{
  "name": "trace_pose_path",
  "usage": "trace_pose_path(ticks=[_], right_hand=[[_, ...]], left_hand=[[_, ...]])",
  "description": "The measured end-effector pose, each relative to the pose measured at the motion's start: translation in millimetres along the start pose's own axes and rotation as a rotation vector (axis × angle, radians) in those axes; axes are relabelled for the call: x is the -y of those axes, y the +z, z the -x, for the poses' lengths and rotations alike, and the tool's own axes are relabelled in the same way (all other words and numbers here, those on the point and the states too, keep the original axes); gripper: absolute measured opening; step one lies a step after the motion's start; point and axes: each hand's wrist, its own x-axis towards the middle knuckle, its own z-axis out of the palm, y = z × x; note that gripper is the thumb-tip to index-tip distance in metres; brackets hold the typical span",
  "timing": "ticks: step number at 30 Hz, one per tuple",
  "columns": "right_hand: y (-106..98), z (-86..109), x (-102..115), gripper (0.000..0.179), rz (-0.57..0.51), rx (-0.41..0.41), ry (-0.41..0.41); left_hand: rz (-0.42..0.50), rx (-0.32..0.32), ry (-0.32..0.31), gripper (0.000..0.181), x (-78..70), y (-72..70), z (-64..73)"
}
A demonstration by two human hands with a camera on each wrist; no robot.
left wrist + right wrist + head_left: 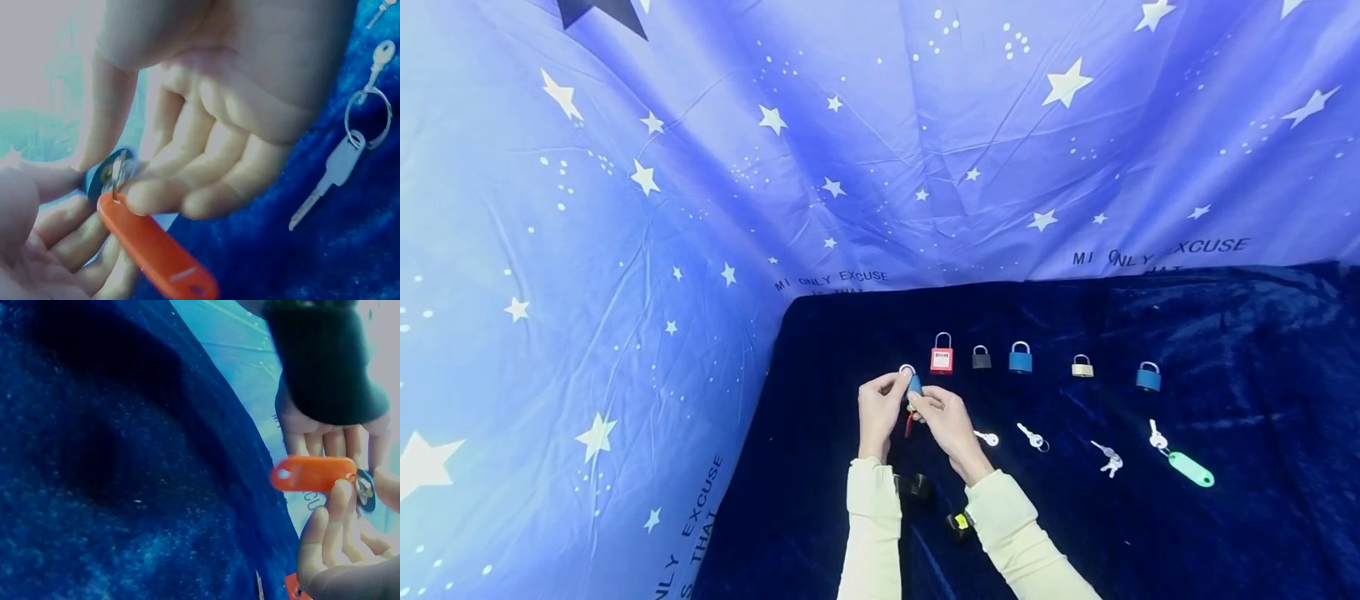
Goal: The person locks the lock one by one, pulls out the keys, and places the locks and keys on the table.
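Observation:
A small blue padlock (915,383) is held up in front of me between both hands. My left hand (878,408) grips it near its shackle end. Fingers of my right hand (946,419) pinch at the lower end, around a key (117,174) at the keyhole face; how deep the key sits cannot be made out. From the key's ring dangles an orange-red tag (315,474), also seen in the left wrist view. Fingers partly cover the lock body in the wrist views.
Behind my hands stretches a row of padlocks: red (942,359), dark grey (981,358), blue (1020,360), brass (1082,367) and another blue (1148,379). Several keys (1033,437) lie nearer on the dark blue cloth, one with a green tag (1191,469). Starry fabric (880,167) hangs around.

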Motion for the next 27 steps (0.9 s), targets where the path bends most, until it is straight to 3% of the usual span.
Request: trace_pose_path(ticks=[2,9,12,21,27], right_hand=[[0,1.1,-1,0.026,0.012,0.013,0.003],[-3,5.2,-3,0.026,0.085,0.048,-0.045],[-4,6.2,-1,0.024,0.091,0.051,-0.067],[-6,9.2,0,0.019,0.149,-0.007,-0.058],[-5,14.3,-5,0.017,0.137,0.104,-0.071]], left_hand=[[-0.009,-0.022,-0.004,0.022,-5.9,-1.7,1.1],[0.040,-0.018,-0.042,0.027,27.9,1.9,-18.0],[0.060,-0.021,-0.047,0.029,34.1,4.1,-20.3],[0.072,-0.022,-0.057,0.034,35.5,6.4,-20.4],[0.149,-0.092,-0.058,0.033,31.3,1.6,-33.7]])
